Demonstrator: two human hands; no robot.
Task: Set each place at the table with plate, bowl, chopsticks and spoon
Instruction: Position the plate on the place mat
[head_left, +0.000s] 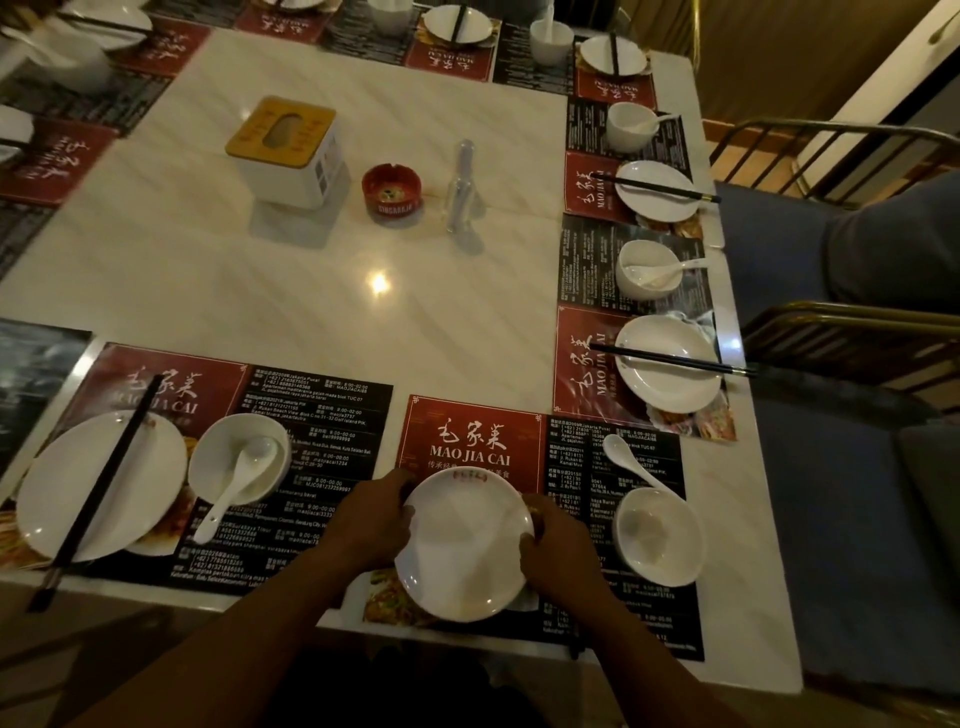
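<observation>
The person holds a white plate (465, 545) by its two sides, left hand (371, 522) and right hand (553, 553) both grasping the rim, on the red placemat (467, 441) at the near edge of the surface (311, 291). Just beside it to the right are a bowl (658, 535) and a spoon (626, 460).

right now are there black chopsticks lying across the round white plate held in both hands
No, the round white plate between the left hand and right hand is bare.
</observation>
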